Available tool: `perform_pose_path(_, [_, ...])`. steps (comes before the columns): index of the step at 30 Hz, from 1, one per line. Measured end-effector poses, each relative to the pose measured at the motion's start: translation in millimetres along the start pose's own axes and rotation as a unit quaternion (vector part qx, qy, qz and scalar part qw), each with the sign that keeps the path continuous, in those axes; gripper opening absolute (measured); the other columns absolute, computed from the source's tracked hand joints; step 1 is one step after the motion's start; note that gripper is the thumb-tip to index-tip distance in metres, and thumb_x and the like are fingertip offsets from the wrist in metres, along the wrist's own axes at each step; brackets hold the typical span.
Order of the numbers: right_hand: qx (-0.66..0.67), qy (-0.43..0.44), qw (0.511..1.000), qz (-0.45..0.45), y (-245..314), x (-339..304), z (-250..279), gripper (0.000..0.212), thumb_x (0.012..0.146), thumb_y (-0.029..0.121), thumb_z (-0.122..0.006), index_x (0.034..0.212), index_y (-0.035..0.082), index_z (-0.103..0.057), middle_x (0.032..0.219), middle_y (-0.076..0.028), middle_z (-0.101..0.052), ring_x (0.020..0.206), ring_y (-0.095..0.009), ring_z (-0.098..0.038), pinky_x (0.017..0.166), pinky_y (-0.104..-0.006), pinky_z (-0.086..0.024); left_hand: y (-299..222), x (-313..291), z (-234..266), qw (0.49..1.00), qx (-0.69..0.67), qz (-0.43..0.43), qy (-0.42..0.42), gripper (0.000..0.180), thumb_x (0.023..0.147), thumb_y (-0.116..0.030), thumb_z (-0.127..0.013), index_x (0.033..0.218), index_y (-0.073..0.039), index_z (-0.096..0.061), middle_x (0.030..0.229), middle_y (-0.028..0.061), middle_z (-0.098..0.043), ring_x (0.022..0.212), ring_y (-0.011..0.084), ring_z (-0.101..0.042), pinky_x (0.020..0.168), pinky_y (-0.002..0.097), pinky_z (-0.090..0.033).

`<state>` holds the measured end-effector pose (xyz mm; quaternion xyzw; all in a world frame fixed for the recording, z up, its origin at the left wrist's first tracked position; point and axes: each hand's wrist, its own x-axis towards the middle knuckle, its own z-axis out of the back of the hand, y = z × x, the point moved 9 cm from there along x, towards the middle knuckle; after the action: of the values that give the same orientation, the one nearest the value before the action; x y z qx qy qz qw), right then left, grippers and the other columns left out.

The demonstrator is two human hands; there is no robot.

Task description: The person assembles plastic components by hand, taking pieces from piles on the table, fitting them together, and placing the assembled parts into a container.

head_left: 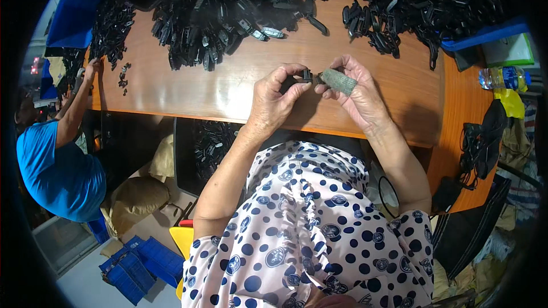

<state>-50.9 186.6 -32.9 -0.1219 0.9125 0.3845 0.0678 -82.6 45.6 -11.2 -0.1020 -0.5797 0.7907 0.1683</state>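
Observation:
My left hand (273,98) pinches a small black plastic part (306,76) between thumb and fingers, above the near half of the wooden table (228,94). Close on its right, my right hand (362,94) is closed round a short tool with a grey-green wrapped handle (341,82). The tool's dark tip points left at the part; whether the two touch I cannot tell. Beyond my hands lies a large heap of black plastic parts (228,14), some with a shiny grey face.
Another heap of black parts (422,3) covers the far right. A person in a blue shirt (63,162) works at the left end. A bottle (503,78) and black cables (476,142) are at the right. Blue bins (128,271) stand on the floor.

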Motion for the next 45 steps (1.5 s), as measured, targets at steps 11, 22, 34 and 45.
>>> perform_pose_path(11, [0.052, -0.035, 0.998, 0.002, -15, -4, 10, 0.020, 0.087, 0.000, -0.058, 0.105, 0.004, -0.049, 0.092, -0.011, -0.062, 0.081, -0.020, -0.066, 0.066, -0.0258, -0.055, -30, -7, -5, 0.990, 0.084, -0.111, -0.006, 0.025, 0.077, -0.005, -0.072, 0.099, -0.004, -0.060, 0.085, 0.0102, -0.066, 0.074, 0.0199, -0.067, 0.062, 0.0287, -0.053])
perform_pose_path(22, [-0.035, -0.075, 0.997, 0.008, -24, -5, 19, 0.018, 0.088, -0.001, -0.057, 0.103, 0.003, -0.049, 0.091, -0.011, -0.062, 0.076, -0.018, -0.065, 0.061, -0.0232, -0.051, -4, -11, -14, 0.988, 0.121, -0.097, -0.004, 0.026, 0.076, -0.007, -0.072, 0.099, -0.005, -0.061, 0.079, 0.0102, -0.066, 0.067, 0.0225, -0.066, 0.058, 0.0301, -0.052])
perform_pose_path(34, [-0.245, -0.026, 0.965, -0.092, -19, 5, 25, 0.013, 0.085, 0.008, -0.062, 0.093, 0.003, -0.052, 0.077, -0.003, -0.057, 0.061, -0.003, -0.047, 0.048, -0.0168, -0.034, 4, -8, -19, 0.982, 0.158, -0.100, 0.013, 0.019, 0.079, -0.008, -0.069, 0.096, -0.002, -0.063, 0.083, 0.0110, -0.065, 0.069, 0.0226, -0.065, 0.061, 0.0313, -0.052])
perform_pose_path(45, [-0.286, 0.067, 0.937, -0.190, -36, 3, -69, 0.030, 0.086, 0.021, -0.061, 0.108, 0.004, -0.048, 0.081, -0.002, -0.058, 0.064, -0.005, -0.051, 0.051, -0.0170, -0.038, -33, -44, 56, 0.998, 0.036, -0.046, 0.009, 0.018, 0.077, -0.009, -0.067, 0.092, 0.000, -0.065, 0.088, 0.0150, -0.061, 0.083, 0.0295, -0.063, 0.072, 0.0358, -0.050])
